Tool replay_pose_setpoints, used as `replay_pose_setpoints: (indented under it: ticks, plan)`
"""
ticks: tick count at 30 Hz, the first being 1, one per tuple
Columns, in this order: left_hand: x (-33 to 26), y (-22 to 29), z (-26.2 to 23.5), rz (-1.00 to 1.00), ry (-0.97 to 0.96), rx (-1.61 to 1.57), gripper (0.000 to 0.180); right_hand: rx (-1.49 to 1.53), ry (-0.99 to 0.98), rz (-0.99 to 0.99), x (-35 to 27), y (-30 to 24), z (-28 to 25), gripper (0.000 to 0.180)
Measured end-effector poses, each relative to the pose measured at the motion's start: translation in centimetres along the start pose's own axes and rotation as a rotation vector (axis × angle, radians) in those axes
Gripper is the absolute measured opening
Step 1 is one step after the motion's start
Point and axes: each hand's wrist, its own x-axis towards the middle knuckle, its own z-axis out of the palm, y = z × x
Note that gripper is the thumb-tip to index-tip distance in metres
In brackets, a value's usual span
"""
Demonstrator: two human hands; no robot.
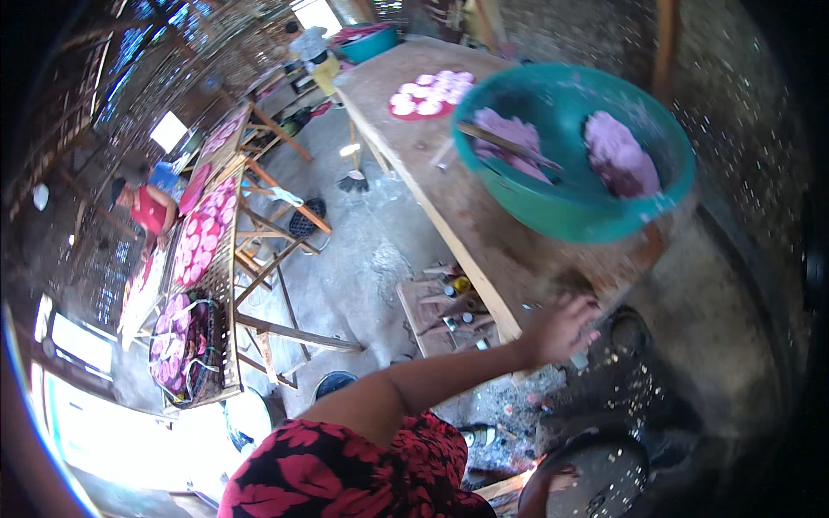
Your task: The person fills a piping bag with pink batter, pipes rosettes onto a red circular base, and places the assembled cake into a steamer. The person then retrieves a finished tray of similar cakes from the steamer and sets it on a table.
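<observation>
My left hand reaches over the near end of a wooden table. Its fingers are stretched out and somewhat apart, and I make out nothing held in them. Low in the picture, my right hand is beside a dark, round, pan-like vessel; its fingers are partly hidden and blurred, so their grip is unclear. On the table stands a large green basin with two lumps of pink dough in it. A wooden stick or paddle lies across one lump.
Pink and white rounds lie on a red tray farther along the table. To the left, slatted racks bear many pink rounds. A person in red works there; another person stands at the back. Bottles stand below the table.
</observation>
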Motion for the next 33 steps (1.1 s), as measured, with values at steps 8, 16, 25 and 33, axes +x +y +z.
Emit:
replay_pose_setpoints:
  ticks: [8, 16, 25, 33]
  plan:
    - [-7.3, -0.4, -3.6, -0.099, 0.065, -0.794, 0.016, 0.507, -0.799, -0.874, -12.6, -37.4, -5.3, 0.037]
    - [-45.4, -24.0, -10.4, -0.474, -0.849, -0.125, 0.036, 0.017, -1.092, -1.042, -20.3, -50.5, -2.7, 0.036]
    - [-60.5, -40.0, -28.5, -1.338, -0.917, 0.156, 0.051, -0.550, -0.985, -1.522, -23.7, -54.5, 1.0, 0.035]
    - [-50.0, -44.7, -24.6, -0.854, -0.417, -0.495, 0.054, 0.894, -1.947, -0.902, -24.7, -76.2, -20.4, 0.036]
